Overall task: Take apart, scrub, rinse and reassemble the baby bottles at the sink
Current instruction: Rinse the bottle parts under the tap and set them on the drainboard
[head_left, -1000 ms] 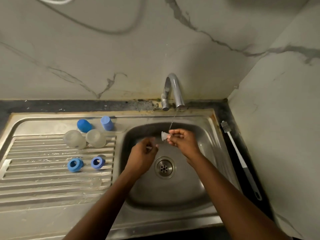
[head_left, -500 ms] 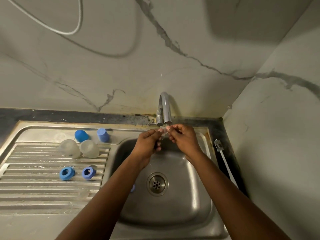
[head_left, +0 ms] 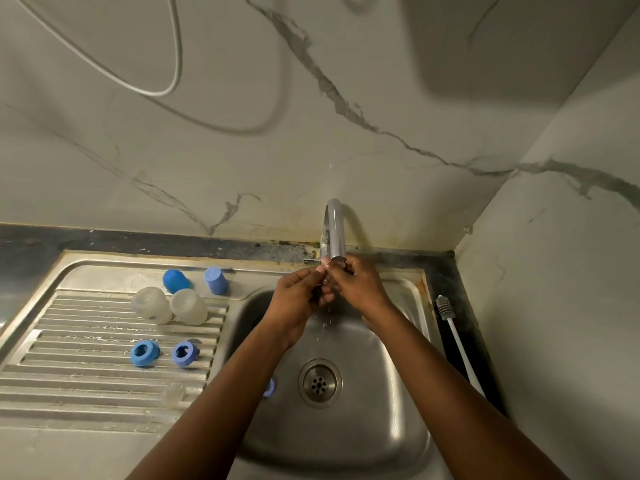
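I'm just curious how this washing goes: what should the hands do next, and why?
Likely turn the small clear piece so water reaches its other side: left hand and right hand both pinch it right under the tap, and only thin drips fall into the sink.

Two bare forearms, uncovered right down to the frame's lower edge, bare wrists, left hand (head_left: 298, 300) and right hand (head_left: 360, 289) both bare

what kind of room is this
Probably a home kitchen: a steel sink with a ribbed drainboard, a tap before a marble-look wall, and a brush alongside.
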The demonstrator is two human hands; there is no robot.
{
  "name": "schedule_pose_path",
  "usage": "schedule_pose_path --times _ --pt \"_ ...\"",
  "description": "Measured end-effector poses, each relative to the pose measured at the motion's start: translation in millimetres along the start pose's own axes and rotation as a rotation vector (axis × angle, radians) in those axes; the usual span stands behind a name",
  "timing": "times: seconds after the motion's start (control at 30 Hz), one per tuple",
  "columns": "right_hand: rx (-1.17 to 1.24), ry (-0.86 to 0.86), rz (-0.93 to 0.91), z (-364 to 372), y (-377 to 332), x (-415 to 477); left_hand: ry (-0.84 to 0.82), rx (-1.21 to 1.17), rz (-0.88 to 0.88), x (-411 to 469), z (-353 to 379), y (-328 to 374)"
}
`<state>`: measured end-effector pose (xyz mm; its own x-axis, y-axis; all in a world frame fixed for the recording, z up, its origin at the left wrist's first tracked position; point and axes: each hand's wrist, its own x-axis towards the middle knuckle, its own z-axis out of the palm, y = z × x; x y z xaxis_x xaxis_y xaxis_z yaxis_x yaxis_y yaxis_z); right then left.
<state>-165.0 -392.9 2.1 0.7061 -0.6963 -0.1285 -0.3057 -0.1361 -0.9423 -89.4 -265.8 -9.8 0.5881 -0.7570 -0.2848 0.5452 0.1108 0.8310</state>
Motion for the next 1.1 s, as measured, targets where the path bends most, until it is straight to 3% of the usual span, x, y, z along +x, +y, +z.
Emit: schedule_pose_path --times 0.1,0.43,0.83,1.1 --pt "0.052 0.031 0.003 -1 4 2 0.019 0.031 0.028 2 3 1" --pt "-0.283 0.078 -0.131 -12 5 -3 0.092 0.153 0.038 8 14 -10" --pt "-0.077 -0.02 -0.153 -22 2 -14 0.278 0.19 0.066 9 23 -9" --pt "-0.011 -0.028 -0.175 -29 1 -15 0.205 0.122 -0.019 10 13 -1"
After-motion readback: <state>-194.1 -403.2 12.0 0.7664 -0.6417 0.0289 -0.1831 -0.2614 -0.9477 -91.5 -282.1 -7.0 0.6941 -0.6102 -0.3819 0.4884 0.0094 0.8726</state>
